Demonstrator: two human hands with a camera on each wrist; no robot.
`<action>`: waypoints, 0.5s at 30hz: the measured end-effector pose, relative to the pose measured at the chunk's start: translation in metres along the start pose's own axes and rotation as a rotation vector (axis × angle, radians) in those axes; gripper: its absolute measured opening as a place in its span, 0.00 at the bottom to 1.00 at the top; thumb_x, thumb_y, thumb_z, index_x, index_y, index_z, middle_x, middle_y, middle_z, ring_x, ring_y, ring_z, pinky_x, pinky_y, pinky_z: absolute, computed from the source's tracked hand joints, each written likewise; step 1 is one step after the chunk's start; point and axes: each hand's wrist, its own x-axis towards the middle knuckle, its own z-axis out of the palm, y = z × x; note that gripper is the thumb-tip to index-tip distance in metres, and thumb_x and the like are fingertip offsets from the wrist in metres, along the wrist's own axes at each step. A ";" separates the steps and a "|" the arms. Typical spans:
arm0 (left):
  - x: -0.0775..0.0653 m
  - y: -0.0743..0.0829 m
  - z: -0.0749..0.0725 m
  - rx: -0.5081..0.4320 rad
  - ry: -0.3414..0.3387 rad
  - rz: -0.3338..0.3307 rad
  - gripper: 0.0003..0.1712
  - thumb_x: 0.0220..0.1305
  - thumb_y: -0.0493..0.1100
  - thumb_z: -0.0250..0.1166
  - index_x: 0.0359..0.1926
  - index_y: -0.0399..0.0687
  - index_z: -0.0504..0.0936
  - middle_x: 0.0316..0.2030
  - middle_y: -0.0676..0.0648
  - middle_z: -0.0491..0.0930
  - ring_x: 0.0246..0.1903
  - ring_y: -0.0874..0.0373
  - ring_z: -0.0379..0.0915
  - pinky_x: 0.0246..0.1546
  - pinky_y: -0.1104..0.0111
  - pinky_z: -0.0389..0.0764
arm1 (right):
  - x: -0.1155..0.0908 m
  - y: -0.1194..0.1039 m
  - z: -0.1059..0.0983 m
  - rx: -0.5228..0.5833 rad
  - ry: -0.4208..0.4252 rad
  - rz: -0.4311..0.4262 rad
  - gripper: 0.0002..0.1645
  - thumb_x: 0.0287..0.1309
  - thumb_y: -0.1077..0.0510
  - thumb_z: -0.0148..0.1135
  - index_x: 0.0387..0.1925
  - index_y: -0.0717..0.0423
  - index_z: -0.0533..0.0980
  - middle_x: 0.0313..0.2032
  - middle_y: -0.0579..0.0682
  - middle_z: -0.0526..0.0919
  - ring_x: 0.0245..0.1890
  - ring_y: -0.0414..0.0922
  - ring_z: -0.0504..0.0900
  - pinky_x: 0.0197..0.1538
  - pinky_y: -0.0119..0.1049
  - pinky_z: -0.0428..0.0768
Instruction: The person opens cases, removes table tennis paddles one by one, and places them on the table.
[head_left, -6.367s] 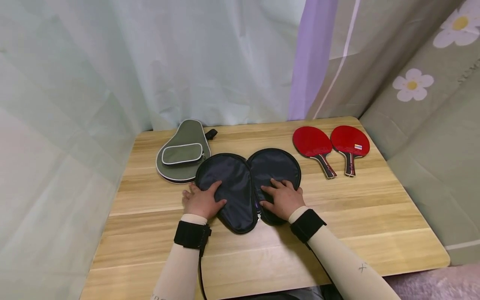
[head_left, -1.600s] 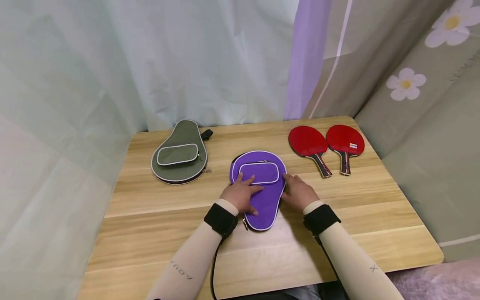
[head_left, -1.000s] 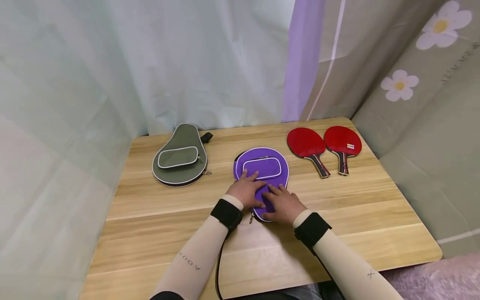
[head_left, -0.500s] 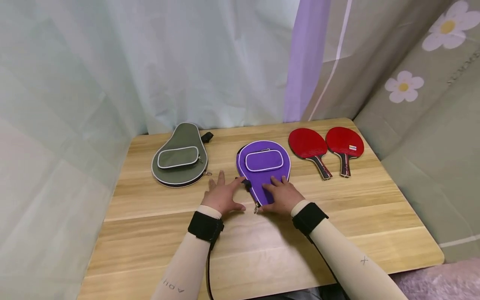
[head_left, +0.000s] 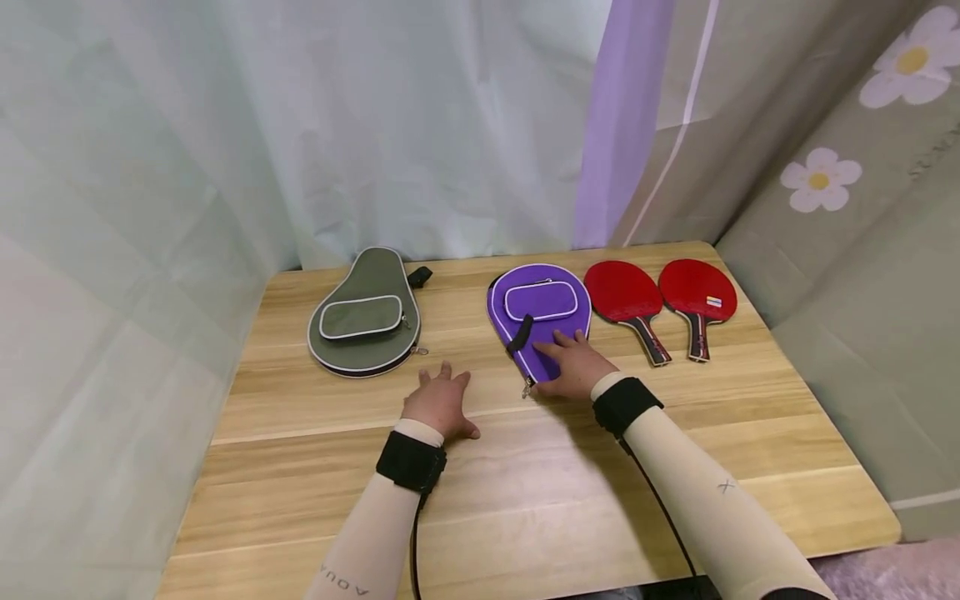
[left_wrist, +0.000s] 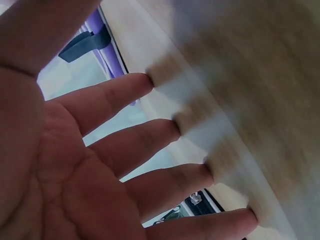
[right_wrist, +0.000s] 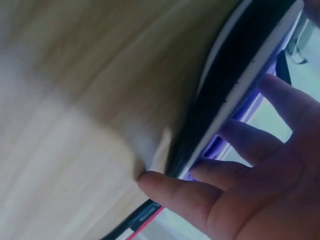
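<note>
In the head view a purple table tennis bat case (head_left: 542,302) lies folded over, pocket side up, its wide end toward the back. The fingers of my right hand (head_left: 577,369) rest on its narrow near part; in the right wrist view they reach along the case's piped edge (right_wrist: 235,95), fairly straight. A short black strap (head_left: 521,332) lies across the case's left side, and a zip pull (head_left: 527,388) hangs at its near tip. My left hand (head_left: 437,404), fingers spread, is at the wooden table, apart from the case. Its palm shows in the left wrist view.
An olive green bat case (head_left: 375,283) lies at the back left. Two red table tennis bats, a left one (head_left: 622,290) and a right one (head_left: 697,289), lie right of the purple case, the left one close against it. Curtains (head_left: 450,125) hang behind the table (head_left: 300,467).
The case lay spread with its dark lining up; it is now folded, purple side up. It has slid back toward the bats under my right hand. My left hand has come off it.
</note>
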 end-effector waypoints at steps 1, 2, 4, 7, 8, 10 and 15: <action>0.001 -0.001 0.002 0.004 0.004 0.001 0.69 0.49 0.65 0.92 0.87 0.53 0.71 0.89 0.30 0.57 0.84 0.13 0.52 0.64 0.20 0.80 | 0.002 0.001 -0.002 0.001 -0.001 0.000 0.60 0.57 0.26 0.81 0.85 0.42 0.72 0.88 0.72 0.60 0.85 0.88 0.50 0.82 0.82 0.63; 0.002 -0.002 0.003 0.007 0.008 0.004 0.69 0.48 0.65 0.93 0.87 0.54 0.71 0.89 0.30 0.58 0.84 0.13 0.53 0.64 0.20 0.80 | 0.003 0.001 -0.004 0.010 -0.010 0.010 0.59 0.58 0.28 0.81 0.85 0.42 0.71 0.88 0.71 0.59 0.86 0.87 0.49 0.83 0.81 0.62; 0.002 -0.004 0.003 0.012 0.019 0.006 0.68 0.48 0.66 0.93 0.86 0.54 0.72 0.88 0.30 0.59 0.83 0.13 0.55 0.65 0.21 0.81 | 0.006 0.003 -0.007 0.019 -0.018 0.015 0.59 0.59 0.28 0.81 0.85 0.42 0.71 0.89 0.71 0.58 0.86 0.87 0.47 0.84 0.81 0.60; -0.001 -0.004 0.002 0.021 0.030 0.010 0.68 0.48 0.66 0.92 0.86 0.54 0.72 0.88 0.30 0.60 0.82 0.13 0.57 0.66 0.24 0.82 | 0.012 0.007 -0.007 0.029 -0.017 0.021 0.58 0.59 0.28 0.81 0.86 0.41 0.71 0.90 0.70 0.56 0.87 0.86 0.45 0.85 0.81 0.59; -0.001 -0.004 0.002 0.022 0.032 0.011 0.67 0.48 0.66 0.92 0.86 0.54 0.72 0.88 0.30 0.60 0.82 0.13 0.57 0.66 0.24 0.82 | 0.014 0.008 -0.006 0.031 -0.017 0.025 0.58 0.60 0.28 0.80 0.86 0.41 0.71 0.90 0.69 0.56 0.87 0.86 0.45 0.85 0.80 0.58; -0.003 -0.005 0.001 0.024 0.037 0.014 0.67 0.48 0.67 0.92 0.86 0.55 0.73 0.88 0.31 0.60 0.82 0.13 0.58 0.67 0.25 0.82 | 0.018 0.011 -0.005 0.031 -0.008 0.022 0.58 0.60 0.28 0.80 0.86 0.41 0.71 0.90 0.69 0.56 0.87 0.86 0.45 0.85 0.81 0.58; -0.001 -0.007 0.002 0.044 0.047 0.029 0.67 0.49 0.68 0.91 0.86 0.56 0.72 0.88 0.32 0.61 0.81 0.14 0.59 0.69 0.26 0.82 | 0.024 0.016 -0.002 0.030 0.006 0.029 0.58 0.60 0.29 0.79 0.86 0.42 0.71 0.90 0.69 0.55 0.88 0.85 0.44 0.85 0.81 0.58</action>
